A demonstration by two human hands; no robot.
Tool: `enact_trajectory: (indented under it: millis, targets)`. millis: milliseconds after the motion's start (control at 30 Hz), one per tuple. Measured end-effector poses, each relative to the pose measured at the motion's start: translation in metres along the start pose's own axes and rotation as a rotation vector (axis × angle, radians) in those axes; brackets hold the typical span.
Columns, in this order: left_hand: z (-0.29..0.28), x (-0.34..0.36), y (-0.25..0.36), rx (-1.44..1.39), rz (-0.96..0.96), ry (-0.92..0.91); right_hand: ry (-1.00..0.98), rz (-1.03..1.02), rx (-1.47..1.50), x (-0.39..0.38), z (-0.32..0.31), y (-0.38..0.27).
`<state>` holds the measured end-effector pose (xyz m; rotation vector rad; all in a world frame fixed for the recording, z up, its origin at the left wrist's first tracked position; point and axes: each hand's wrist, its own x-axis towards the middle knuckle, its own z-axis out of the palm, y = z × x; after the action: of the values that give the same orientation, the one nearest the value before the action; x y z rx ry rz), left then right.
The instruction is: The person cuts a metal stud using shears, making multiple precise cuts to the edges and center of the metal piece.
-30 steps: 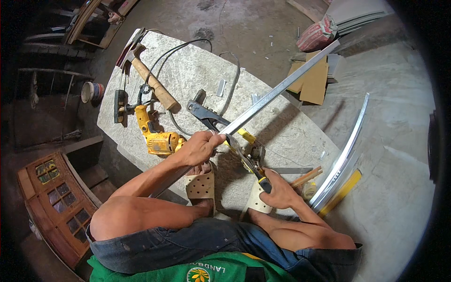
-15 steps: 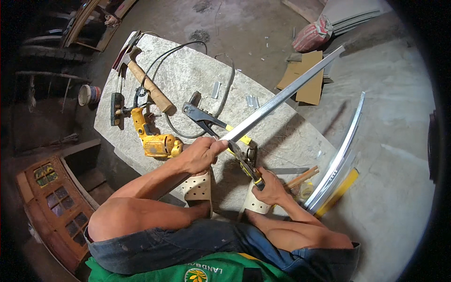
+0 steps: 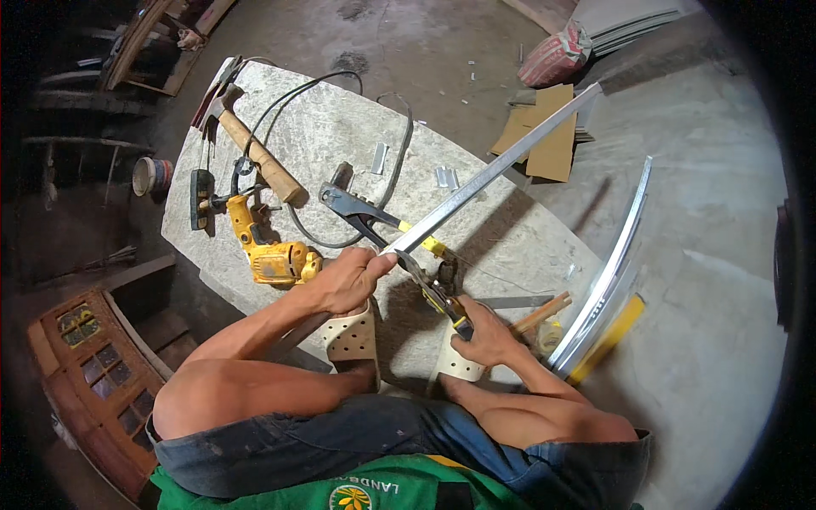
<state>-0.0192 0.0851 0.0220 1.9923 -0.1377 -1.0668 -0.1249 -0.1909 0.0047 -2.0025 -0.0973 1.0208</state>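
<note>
My left hand (image 3: 348, 280) grips a long silver metal strip (image 3: 501, 166) that slants up to the right. My right hand (image 3: 480, 331) is closed on the yellow-and-black handles of metal snips (image 3: 433, 289), whose head meets the strip beside my left thumb. Just beyond lie a black tool with yellow grips (image 3: 357, 202), a hammer (image 3: 259, 157) with a wooden handle and a yellow drill (image 3: 276, 259), all on a pale board (image 3: 476, 225). Short silver offcuts (image 3: 446, 177) lie near the strip.
My sandalled feet rest below my hands. Bent metal trims (image 3: 620, 263), a yellow bar (image 3: 605, 340) and wood sticks (image 3: 535, 314) lie right. Cardboard (image 3: 548, 153) and a red-and-white sack (image 3: 544, 59) are at the back right. A bucket (image 3: 151, 177) and wooden furniture (image 3: 93, 365) stand left.
My hands and the strip appear slightly farther left, with the background shifting similarly as the view moves. Both grips look the same.
</note>
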Motion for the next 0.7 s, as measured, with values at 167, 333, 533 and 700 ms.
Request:
enact_trajectory:
  millis: [167,333,533,700]
  targets:
    - [-0.001,-0.009,0.019,0.108,0.088,0.019,0.012,0.056,-0.028,0.004,-0.004,-0.001]
    - [-0.007,-0.01,0.023,0.319,0.186,0.006,0.251,-0.112,-0.059,0.008,0.009,0.016]
    - [-0.017,0.005,0.036,0.299,0.108,0.069,0.156,-0.022,-0.065,0.021,-0.003,0.011]
    - [-0.019,0.0,0.023,0.343,0.067,0.016,0.074,0.04,0.007,-0.001,-0.007,-0.016]
